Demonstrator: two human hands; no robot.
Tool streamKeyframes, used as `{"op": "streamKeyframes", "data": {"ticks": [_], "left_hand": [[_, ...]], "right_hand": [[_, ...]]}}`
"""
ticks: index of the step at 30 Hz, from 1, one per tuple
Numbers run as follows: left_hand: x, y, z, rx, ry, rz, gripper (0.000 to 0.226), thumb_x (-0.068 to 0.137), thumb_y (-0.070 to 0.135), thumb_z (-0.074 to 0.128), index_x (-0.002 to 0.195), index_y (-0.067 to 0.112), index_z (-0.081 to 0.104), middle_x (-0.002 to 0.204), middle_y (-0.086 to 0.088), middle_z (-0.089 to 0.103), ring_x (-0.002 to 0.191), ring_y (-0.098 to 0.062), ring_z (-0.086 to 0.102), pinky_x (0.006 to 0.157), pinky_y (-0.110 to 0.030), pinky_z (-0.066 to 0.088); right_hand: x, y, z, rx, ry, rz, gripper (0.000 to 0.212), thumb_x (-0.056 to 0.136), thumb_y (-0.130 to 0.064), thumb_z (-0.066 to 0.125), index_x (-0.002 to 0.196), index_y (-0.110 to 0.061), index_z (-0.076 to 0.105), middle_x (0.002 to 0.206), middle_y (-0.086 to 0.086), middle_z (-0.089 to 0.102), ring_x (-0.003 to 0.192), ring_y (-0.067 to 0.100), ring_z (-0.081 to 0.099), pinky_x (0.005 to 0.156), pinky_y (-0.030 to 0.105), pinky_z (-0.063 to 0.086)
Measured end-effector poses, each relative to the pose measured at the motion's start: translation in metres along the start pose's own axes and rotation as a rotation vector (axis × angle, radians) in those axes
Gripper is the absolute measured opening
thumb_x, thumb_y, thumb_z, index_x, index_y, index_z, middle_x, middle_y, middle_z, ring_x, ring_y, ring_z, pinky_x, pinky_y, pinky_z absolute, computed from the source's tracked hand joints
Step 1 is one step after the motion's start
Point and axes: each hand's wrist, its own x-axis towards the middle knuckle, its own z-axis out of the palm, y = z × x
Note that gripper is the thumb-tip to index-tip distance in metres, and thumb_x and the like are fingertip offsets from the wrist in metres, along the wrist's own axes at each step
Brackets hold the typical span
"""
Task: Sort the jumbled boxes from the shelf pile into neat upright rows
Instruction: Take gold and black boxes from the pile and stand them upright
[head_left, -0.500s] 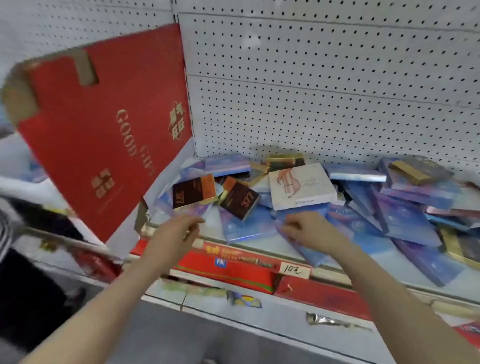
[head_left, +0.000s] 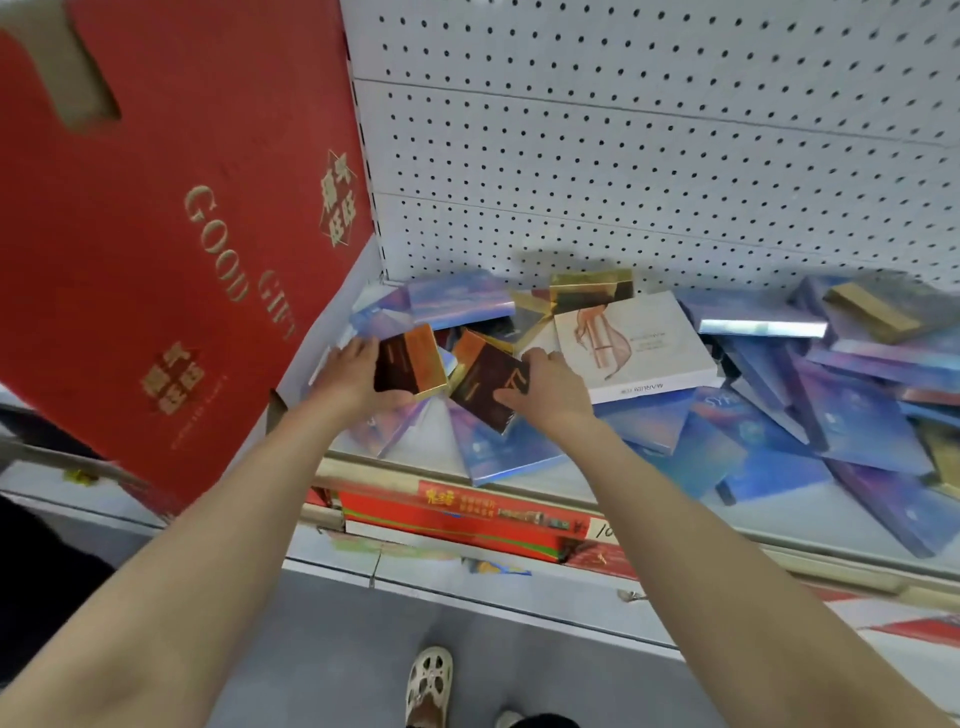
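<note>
Left hand (head_left: 347, 375) grips small brown box (head_left: 410, 364), tilted, above pile. Right hand (head_left: 550, 392) grips second brown box (head_left: 485, 387) just beside it. Both at left end of shelf (head_left: 810, 525), over jumbled blue boxes (head_left: 852, 415). White box (head_left: 636, 343) touching right hand. Big red box (head_left: 156, 234) leans at left.

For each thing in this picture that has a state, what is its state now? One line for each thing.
left hand: grips a brown box, lifted off the pile
right hand: holds a second brown box, tilted
white box: lying flat on the pile
blue boxes: jumbled, lying flat or tilted
red gift carton: leaning, tilted
</note>
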Motion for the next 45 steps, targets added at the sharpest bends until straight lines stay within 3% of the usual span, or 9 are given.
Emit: {"op": "streamKeyframes", "data": {"ticks": [4,10,17,19,24,31,35,39,45], "left_hand": [[-0.001,0.002,-0.003,-0.001,0.063,-0.014,0.095,0.057,0.06,0.082,0.131,0.018,0.04,0.124,-0.015,0.045,0.114,-0.036,0.049,0.091,-0.045,0.048],[-0.021,0.014,-0.01,-0.295,0.196,-0.012,0.055,0.074,0.03,0.082,0.121,0.017,0.057,0.119,-0.011,0.057,0.105,-0.031,0.059,0.079,-0.033,0.042],[-0.068,0.056,0.001,-0.633,0.35,-0.027,0.033,0.091,0.015,0.063,0.118,0.01,0.046,0.1,0.001,0.054,0.092,-0.022,0.055,0.075,-0.033,0.04],[-0.081,0.069,0.013,-0.775,0.355,-0.064,0.031,0.095,0.018,0.057,0.121,0.01,0.042,0.097,0.0,0.053,0.09,-0.025,0.055,0.08,-0.037,0.046],[-0.114,0.094,0.048,-1.266,0.192,-0.246,0.024,0.099,0.026,0.053,0.12,0.016,0.046,0.114,-0.008,0.062,0.099,-0.024,0.064,0.087,-0.045,0.054],[-0.146,0.134,0.071,-1.396,-0.021,-0.118,0.009,0.095,0.022,0.059,0.098,0.015,0.064,0.103,-0.011,0.069,0.098,-0.031,0.064,0.089,-0.047,0.048],[-0.156,0.168,0.084,-1.342,-0.153,0.003,0.007,0.096,0.016,0.057,0.099,0.017,0.064,0.1,-0.006,0.071,0.092,-0.025,0.067,0.087,-0.043,0.054],[-0.169,0.205,0.104,-1.309,-0.309,0.115,0.014,0.095,0.01,0.057,0.102,0.021,0.063,0.09,0.006,0.072,0.078,-0.011,0.069,0.063,-0.023,0.054],[-0.204,0.273,0.142,-1.181,-0.535,0.22,0.012,0.092,0.011,0.061,0.099,0.02,0.063,0.108,-0.013,0.071,0.1,-0.033,0.067,0.092,-0.049,0.052]], "right_hand": [[0.006,0.001,0.003,0.063,-0.021,0.041,0.048,0.087,-0.046,0.068,0.118,-0.011,0.058,0.117,0.009,0.062,0.103,0.028,0.062,0.079,0.033,0.043],[-0.003,0.011,-0.001,0.249,0.013,0.143,0.032,0.093,-0.038,0.059,0.108,-0.01,0.053,0.1,0.012,0.071,0.098,0.032,0.065,0.077,0.033,0.044],[-0.045,0.045,-0.025,0.42,0.289,0.033,0.031,0.093,-0.028,0.061,0.119,-0.016,0.05,0.094,0.008,0.069,0.087,0.031,0.065,0.078,0.038,0.049],[-0.055,0.057,-0.024,0.718,0.247,0.093,0.03,0.09,-0.025,0.063,0.118,-0.016,0.054,0.095,0.008,0.069,0.086,0.031,0.067,0.079,0.041,0.055],[-0.089,0.085,-0.023,1.367,0.091,0.245,0.021,0.093,0.003,0.054,0.111,-0.006,0.051,0.108,0.016,0.062,0.092,0.029,0.064,0.084,0.047,0.055],[-0.173,0.133,-0.011,1.413,0.313,0.444,0.013,0.103,-0.018,0.041,0.102,-0.016,0.054,0.086,0.005,0.058,0.071,0.02,0.057,0.06,0.034,0.05],[-0.232,0.158,0.002,1.269,0.518,0.534,0.026,0.098,-0.043,0.049,0.1,-0.018,0.058,0.086,-0.003,0.059,0.076,0.017,0.06,0.073,0.04,0.048],[-0.287,0.186,0.012,1.213,0.757,0.584,0.018,0.098,-0.033,0.053,0.103,-0.016,0.059,0.094,0.004,0.066,0.087,0.017,0.063,0.082,0.034,0.051],[-0.375,0.232,0.016,1.219,0.967,0.737,0.012,0.095,-0.025,0.062,0.105,-0.018,0.064,0.079,-0.009,0.068,0.066,0.003,0.061,0.06,0.014,0.045]]}}
